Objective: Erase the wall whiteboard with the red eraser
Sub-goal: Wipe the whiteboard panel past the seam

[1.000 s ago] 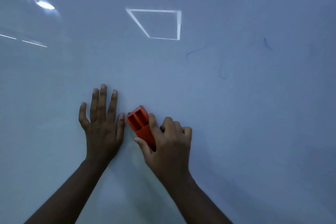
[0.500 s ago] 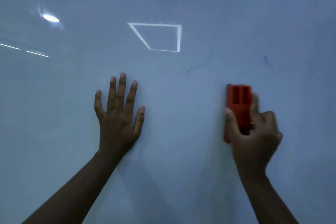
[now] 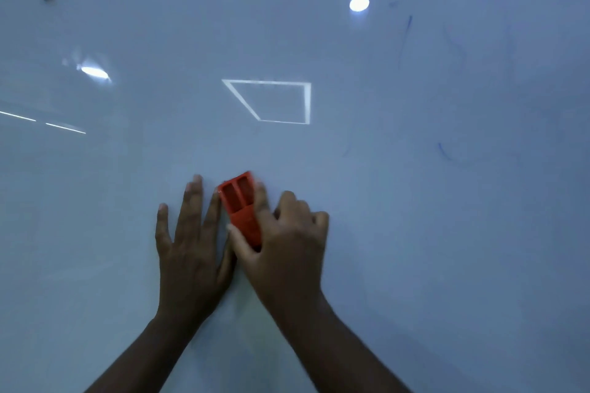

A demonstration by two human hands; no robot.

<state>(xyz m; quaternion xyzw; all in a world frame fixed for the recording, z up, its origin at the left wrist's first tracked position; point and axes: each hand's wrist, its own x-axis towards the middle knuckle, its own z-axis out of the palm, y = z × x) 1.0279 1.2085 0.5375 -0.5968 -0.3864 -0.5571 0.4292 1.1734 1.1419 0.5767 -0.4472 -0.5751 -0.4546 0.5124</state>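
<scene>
Your right hand [image 3: 287, 242] holds the red eraser [image 3: 241, 204] against the whiteboard [image 3: 415, 233]. Your fingers [image 3: 297, 204] curl over its right side and your thumb presses its left side, so they are clamped on it. The eraser pokes out past your fingertips, tilted a little left. Your left hand [image 3: 191, 252] lies flat on the board just beside it, fingers straight and a bit apart. Thin blue marks [image 3: 442, 150] sit well off to the right of your fingers.

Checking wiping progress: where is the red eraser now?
Head view, lower centre: the red eraser lies against the whiteboard, gripped by the right hand, beside the left hand.
</scene>
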